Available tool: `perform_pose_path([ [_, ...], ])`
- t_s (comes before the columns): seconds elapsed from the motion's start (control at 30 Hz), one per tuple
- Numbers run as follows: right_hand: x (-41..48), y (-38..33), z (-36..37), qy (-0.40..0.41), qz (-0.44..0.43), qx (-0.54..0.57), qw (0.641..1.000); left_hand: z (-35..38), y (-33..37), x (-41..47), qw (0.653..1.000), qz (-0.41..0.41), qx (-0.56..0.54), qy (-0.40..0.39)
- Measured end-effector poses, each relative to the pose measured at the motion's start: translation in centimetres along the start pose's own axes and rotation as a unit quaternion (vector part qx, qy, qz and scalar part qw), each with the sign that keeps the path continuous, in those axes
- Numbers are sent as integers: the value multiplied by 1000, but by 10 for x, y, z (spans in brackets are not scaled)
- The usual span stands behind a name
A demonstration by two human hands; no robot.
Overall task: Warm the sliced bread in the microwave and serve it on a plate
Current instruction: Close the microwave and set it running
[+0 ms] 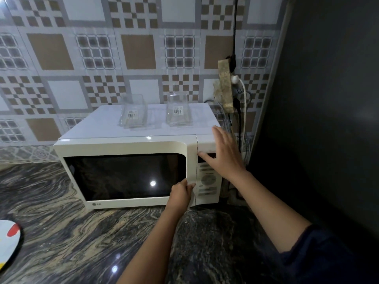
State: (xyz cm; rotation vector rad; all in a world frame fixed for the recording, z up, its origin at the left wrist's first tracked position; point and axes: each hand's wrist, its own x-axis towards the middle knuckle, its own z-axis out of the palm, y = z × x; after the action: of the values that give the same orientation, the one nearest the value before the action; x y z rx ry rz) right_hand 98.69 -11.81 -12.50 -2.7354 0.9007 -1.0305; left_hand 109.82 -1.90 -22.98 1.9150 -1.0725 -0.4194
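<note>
A cream microwave (131,148) stands on the marbled counter against the tiled wall, its dark-windowed door closed. My left hand (181,194) grips the right edge of the door, fingers curled round it. My right hand (223,152) rests flat on the microwave's top right corner, fingers straight and thumb over the control panel (207,181). A white plate (9,240) with red and yellow marks shows at the left edge of the counter. No bread is in sight; the dark window hides the microwave's inside.
Two clear square glass jars (133,111) (178,110) stand on top of the microwave. Cables and a plug (238,93) hang at the wall to its right. A dark panel (328,99) closes off the right side. The marbled counter (82,242) stretches in front.
</note>
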Motion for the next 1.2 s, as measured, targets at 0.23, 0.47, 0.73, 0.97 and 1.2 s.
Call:
perform_pose_path([
  [0.23,-36,22,42,69,180,227,955,-4,-5,4,1000,7,14,-24],
  [0.47,-62,42,80,-49,243,253,935,-8,-12,9,997,36,52,-36],
  [0.73,-70,46,89,-42,240,251,937,-1,-11,2,998,52,19,0],
  [0.97,-72,50,93,-31,228,210,950,10,-16,-1,998,47,10,51],
  [1.2,-80,47,99,-24,270,244,931,29,-34,-34,993,59,31,96],
])
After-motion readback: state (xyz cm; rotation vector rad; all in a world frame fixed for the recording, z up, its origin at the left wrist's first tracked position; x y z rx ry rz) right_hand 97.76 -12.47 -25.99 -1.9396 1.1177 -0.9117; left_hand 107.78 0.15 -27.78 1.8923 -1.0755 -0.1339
